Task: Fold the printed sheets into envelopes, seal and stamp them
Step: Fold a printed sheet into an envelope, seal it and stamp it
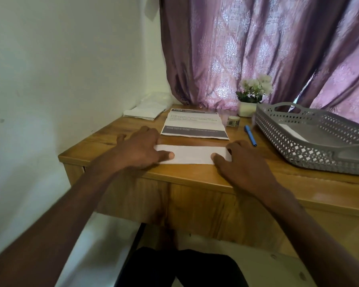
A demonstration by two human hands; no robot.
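Head view
Folded sheet [192,155]: white strip, flat on the wooden desk [195,177], centre of frame, near the front edge.
Left hand [140,149]: fingers spread and straight, pressing the strip's left end; nothing gripped.
Right hand [241,160]: fingers flat, pressing the right end; nothing gripped.
Printed sheets [194,125]: stack just behind the strip.
Stamp roll [233,121]: right of the stack.
Blue pen [250,135]: beside the roll.
Grey basket [311,139]: right edge, paper inside.
Potted flowers [252,96]: before the purple curtain [257,48].
White envelopes [145,110]: upper left of the desk.

light: dim, daylight glowing through the curtain [267,48] beyond my grips | blur: slight | edges: bowed
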